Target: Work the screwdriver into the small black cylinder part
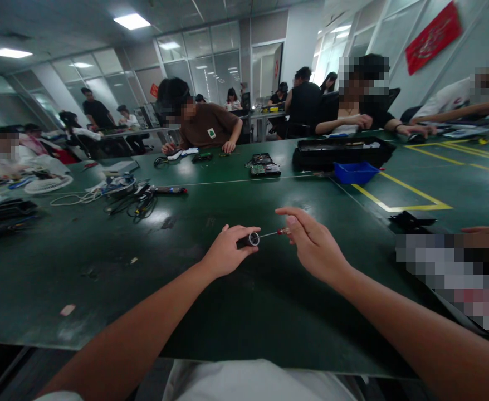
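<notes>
My left hand [229, 249] is closed around a small black cylinder [253, 239] with a silvery ring at its open end, which faces right. What the cylinder belongs to cannot be made out. In my right hand [317, 245] is a screwdriver [280, 231] with a thin metal shaft and a reddish handle, mostly covered by the fingers. Its tip points left and meets the ringed end of the cylinder; whether it sits inside is too small to tell. My right index finger stretches out above the handle. Both hands are over the green table [211, 312].
Cables and a dark stick-shaped device [167, 190] lie to the left. Circuit boards [264, 166] lie ahead. A blue bin [356, 172] stands before a long black case [340, 151]. A co-worker in brown [211, 128] sits opposite; another person's arm [487, 236] is close on the right.
</notes>
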The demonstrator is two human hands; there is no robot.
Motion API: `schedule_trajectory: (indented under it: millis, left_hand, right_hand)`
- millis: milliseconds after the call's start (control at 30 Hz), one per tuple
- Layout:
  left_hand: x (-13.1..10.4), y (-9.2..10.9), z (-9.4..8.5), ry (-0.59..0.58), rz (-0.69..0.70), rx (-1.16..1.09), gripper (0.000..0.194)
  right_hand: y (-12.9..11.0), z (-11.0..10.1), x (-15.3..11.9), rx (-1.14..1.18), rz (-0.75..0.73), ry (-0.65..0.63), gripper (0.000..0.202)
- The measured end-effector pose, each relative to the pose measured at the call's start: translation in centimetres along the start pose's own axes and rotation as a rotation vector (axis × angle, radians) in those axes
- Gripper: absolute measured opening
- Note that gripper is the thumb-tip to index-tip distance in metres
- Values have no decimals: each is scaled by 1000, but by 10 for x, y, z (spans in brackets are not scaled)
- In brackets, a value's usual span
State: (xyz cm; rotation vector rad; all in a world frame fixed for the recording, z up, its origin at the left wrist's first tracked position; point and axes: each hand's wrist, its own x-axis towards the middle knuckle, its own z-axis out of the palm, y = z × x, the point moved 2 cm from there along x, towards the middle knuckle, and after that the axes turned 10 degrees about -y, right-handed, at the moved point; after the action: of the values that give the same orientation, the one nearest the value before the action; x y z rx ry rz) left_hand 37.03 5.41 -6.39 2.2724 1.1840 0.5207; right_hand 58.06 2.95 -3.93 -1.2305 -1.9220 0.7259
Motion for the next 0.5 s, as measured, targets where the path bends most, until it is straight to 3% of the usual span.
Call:
schedule_trajectory:
  millis: [200,333,400,500]
  left_hand:
    - [-1,-1,0,13,-4,-4,44]
    - [-2,3,-2,-4,82,85,42]
    - [-2,6,-4,-1,144,161,42]
    - [-1,4,-6,18,118,186,44]
  right_hand:
    - [4,1,1,147,-60,82,24]
    - [16,2,11,367,48,97,28]
    - [25,3,16,567,169,120,31]
    - [32,5,20,640,207,171,29]
